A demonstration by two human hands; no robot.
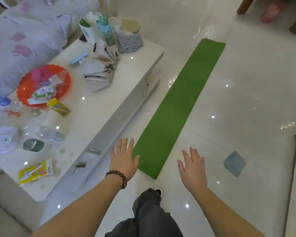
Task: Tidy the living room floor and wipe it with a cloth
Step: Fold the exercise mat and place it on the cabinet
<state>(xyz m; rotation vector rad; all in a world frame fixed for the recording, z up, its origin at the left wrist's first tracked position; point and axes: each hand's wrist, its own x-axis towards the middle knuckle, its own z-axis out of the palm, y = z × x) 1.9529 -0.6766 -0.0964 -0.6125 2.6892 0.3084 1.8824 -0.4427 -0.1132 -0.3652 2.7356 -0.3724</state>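
A long green mat [179,103], folded into a narrow strip, lies on the glossy white floor [246,93] beside the low white table [99,106]. A small folded blue-grey cloth [234,163] rests on the floor to the right. My left hand [124,159], with a bead bracelet on the wrist, hovers open over the mat's near left corner. My right hand [192,168] is open too, above bare floor between the mat's near end and the cloth. Neither hand holds anything.
The table carries a red basket [24,89] of scraps, yellow packets, a tape roll [33,144], clear bottles, a crumpled beige bag [101,72] and a striped cloth [129,43]. A covered sofa [24,31] stands at the left. Wooden chair legs [244,6] are far right. My leg and shoe [158,191] are below.
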